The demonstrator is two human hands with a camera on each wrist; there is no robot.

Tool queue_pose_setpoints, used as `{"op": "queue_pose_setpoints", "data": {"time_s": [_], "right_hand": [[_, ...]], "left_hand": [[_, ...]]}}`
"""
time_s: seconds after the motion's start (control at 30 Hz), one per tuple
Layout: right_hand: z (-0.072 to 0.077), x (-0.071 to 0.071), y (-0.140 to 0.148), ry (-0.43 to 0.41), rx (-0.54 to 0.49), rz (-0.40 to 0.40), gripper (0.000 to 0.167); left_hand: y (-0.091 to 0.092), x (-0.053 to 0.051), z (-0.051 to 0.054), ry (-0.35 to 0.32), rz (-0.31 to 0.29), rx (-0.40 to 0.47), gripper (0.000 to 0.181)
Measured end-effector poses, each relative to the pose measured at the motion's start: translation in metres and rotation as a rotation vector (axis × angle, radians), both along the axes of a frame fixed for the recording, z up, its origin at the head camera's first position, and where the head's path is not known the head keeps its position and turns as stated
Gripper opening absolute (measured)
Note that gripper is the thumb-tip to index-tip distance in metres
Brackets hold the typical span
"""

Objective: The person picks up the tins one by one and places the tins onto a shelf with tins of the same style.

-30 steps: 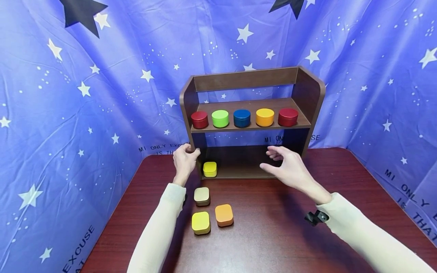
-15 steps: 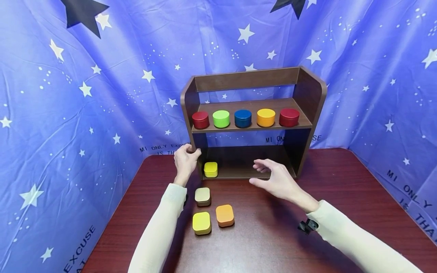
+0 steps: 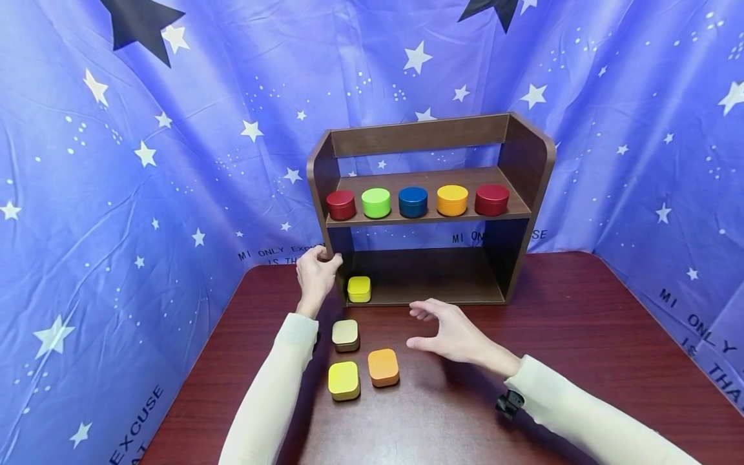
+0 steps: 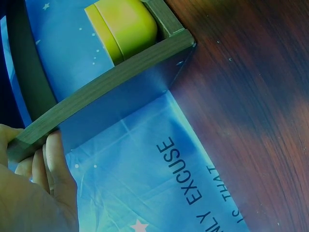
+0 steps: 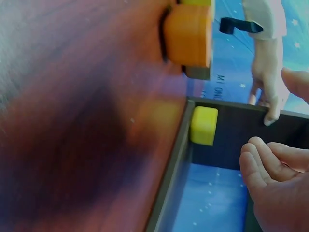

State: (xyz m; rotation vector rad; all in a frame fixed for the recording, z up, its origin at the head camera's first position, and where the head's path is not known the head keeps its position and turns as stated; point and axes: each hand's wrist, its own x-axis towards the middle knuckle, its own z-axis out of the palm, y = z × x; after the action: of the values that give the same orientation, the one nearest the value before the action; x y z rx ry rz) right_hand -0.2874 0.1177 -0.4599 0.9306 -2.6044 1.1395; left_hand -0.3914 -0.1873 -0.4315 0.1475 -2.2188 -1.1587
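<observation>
My left hand (image 3: 316, 278) pinches the front edge of the left side panel of a brown wooden shelf (image 3: 427, 297). In the left wrist view the thumb lies on one side of that panel and the fingers on the other. My right hand (image 3: 452, 332) hovers over the table before the shelf, fingers apart from the thumb, holding nothing. Nearest to it is an orange square tin (image 3: 383, 367). Left of that stand a yellow square tin (image 3: 343, 380) and a cream square tin (image 3: 345, 334). Another yellow square tin (image 3: 359, 289) sits in the shelf's lower left corner.
On the upper board stands a row of round tins: dark red (image 3: 340, 205), green (image 3: 376, 203), blue (image 3: 413, 201), orange-yellow (image 3: 452, 200) and another dark red tin (image 3: 491, 200). The shelf stands at the back of a reddish-brown table (image 3: 569, 323). Blue star-printed cloth (image 3: 174, 161) hangs around it.
My right hand has moved left and towards me, from before the shelf's lower right opening to the table near the orange tin. My left hand keeps its place on the shelf panel.
</observation>
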Motion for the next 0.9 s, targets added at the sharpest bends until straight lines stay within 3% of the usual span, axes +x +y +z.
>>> {"op": "queue_pose_setpoints", "data": {"time_s": [0.37,0.57,0.9], "right_hand": [[-0.026,0.003,-0.015,-0.064,0.012,0.109,0.073],[-0.037,0.005,-0.022,-0.040,-0.001,0.158,0.074],[-0.047,0.006,-0.029,-0.075,0.067,0.162,0.079]], "left_hand": [[0.000,0.000,0.001,0.006,-0.002,-0.006,0.018],[-0.001,0.000,0.001,0.008,-0.009,-0.005,0.019],[-0.001,0.000,0.000,0.000,-0.011,-0.004,0.018]]}}
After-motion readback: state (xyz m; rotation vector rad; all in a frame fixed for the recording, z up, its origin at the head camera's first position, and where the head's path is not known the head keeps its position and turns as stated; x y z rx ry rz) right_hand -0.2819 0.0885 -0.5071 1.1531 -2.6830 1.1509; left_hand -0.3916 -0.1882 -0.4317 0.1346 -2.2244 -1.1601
